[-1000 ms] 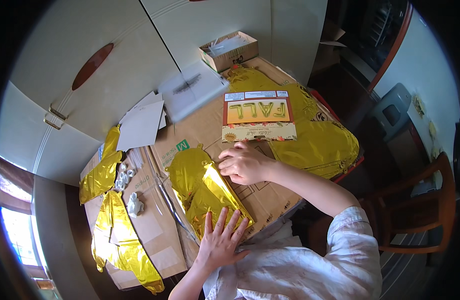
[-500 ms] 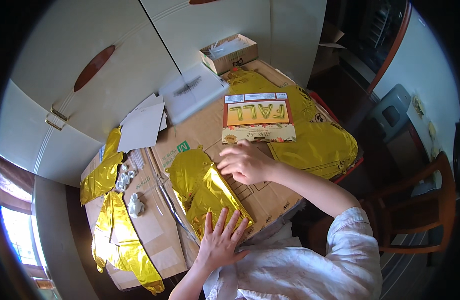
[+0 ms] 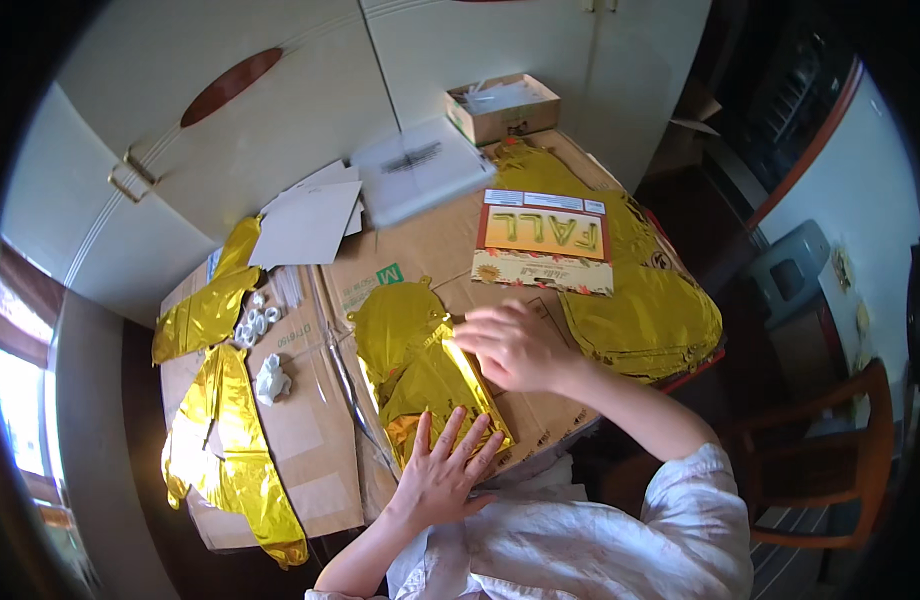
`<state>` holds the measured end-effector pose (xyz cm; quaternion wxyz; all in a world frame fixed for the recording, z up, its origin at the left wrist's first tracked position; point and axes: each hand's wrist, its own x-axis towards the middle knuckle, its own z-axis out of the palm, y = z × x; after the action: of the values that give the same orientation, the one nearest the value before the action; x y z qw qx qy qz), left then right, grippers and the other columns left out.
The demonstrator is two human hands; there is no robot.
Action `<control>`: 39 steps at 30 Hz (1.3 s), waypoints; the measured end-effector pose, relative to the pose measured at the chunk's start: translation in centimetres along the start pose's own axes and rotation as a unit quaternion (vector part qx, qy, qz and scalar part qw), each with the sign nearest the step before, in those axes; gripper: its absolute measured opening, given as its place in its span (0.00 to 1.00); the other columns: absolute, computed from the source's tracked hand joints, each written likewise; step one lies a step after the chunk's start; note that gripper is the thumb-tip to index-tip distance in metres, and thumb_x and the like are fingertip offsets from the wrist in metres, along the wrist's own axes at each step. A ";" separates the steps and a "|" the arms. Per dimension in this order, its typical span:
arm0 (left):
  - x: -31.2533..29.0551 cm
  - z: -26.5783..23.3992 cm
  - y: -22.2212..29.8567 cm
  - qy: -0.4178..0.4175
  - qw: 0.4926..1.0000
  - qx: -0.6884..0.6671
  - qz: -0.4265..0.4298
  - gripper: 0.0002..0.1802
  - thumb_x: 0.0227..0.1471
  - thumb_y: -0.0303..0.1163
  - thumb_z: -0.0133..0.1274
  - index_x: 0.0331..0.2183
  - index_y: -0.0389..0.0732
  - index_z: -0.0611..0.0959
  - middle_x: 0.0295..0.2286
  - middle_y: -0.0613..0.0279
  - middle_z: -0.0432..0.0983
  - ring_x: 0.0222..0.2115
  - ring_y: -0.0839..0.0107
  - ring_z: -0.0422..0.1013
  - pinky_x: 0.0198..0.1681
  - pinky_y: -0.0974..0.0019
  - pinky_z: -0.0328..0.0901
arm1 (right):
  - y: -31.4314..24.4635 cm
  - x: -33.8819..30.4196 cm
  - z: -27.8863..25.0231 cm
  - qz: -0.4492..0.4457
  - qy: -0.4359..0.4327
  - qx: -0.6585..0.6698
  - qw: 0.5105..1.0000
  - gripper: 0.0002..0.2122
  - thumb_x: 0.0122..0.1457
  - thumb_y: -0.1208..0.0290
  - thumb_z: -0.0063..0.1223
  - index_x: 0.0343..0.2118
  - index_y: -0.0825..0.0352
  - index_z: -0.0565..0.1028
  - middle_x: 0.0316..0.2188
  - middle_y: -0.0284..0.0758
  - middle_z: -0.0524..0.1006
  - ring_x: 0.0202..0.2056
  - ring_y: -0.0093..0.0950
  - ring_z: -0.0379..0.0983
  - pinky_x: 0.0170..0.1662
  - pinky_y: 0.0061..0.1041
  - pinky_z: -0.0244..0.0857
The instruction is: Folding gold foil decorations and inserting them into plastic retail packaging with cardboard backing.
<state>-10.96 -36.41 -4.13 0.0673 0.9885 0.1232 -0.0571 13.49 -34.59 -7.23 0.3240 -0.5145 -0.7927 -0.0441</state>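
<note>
A flat gold foil balloon point(image 3: 405, 350), folded along its right side, lies on the cardboard in front of me. My left hand point(image 3: 445, 470) rests flat on its near end, fingers spread. At the balloon's upper right edge is my right hand point(image 3: 515, 345), its fingers bent and drawn together, the tips closed at the folded edge. The palm side of that hand is hidden. Beyond it lies a printed cardboard package point(image 3: 545, 240) with a picture of balloon letters, partly over a stack of flat gold foil balloons point(image 3: 645, 320).
Left of the middle are more gold foil pieces point(image 3: 220, 430), white rings point(image 3: 255, 325) and a crumpled white piece point(image 3: 272, 380). White cards point(image 3: 305, 225), a clear plastic sheet point(image 3: 420, 170) and an open cardboard box point(image 3: 505, 108) stand toward the cupboards. A wooden chair point(image 3: 870, 450) is at right.
My right hand's fingers have drawn together and come onto the balloon's right edge. My left hand stays flat on the near end. The whole view has shifted slightly.
</note>
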 end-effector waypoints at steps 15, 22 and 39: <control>-1.8 0.7 0.3 0.105 0.994 0.018 0.001 0.46 0.49 0.65 0.47 0.62 0.48 0.62 0.61 0.60 0.55 0.64 0.56 0.48 0.62 0.34 0.42 | -3.6 -1.0 0.3 0.006 -0.123 0.014 0.992 0.18 0.56 0.69 0.49 0.50 0.66 0.74 0.54 0.36 0.72 0.59 0.30 0.63 0.64 0.43 0.49; -2.6 0.7 0.9 0.142 0.989 -0.011 -0.026 0.45 0.50 0.61 0.49 0.58 0.37 0.66 0.58 0.51 0.60 0.62 0.53 0.52 0.62 0.43 0.48 | -4.1 -0.7 -0.1 0.005 -0.134 -0.010 0.991 0.17 0.57 0.69 0.49 0.50 0.65 0.74 0.53 0.34 0.72 0.58 0.30 0.64 0.63 0.44 0.50; -2.6 1.8 0.2 0.081 0.995 -0.016 -0.059 0.47 0.48 0.68 0.45 0.64 0.57 0.57 0.62 0.60 0.53 0.64 0.54 0.47 0.60 0.28 0.39 | -4.0 -0.2 0.0 0.015 -0.173 -0.012 0.985 0.19 0.59 0.69 0.47 0.54 0.63 0.71 0.57 0.35 0.69 0.61 0.30 0.60 0.65 0.47 0.45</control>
<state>-13.55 -37.47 -5.53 0.0692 0.9797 0.1868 0.0210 10.12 -36.62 -6.29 0.1763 -0.5303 -0.8283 0.0408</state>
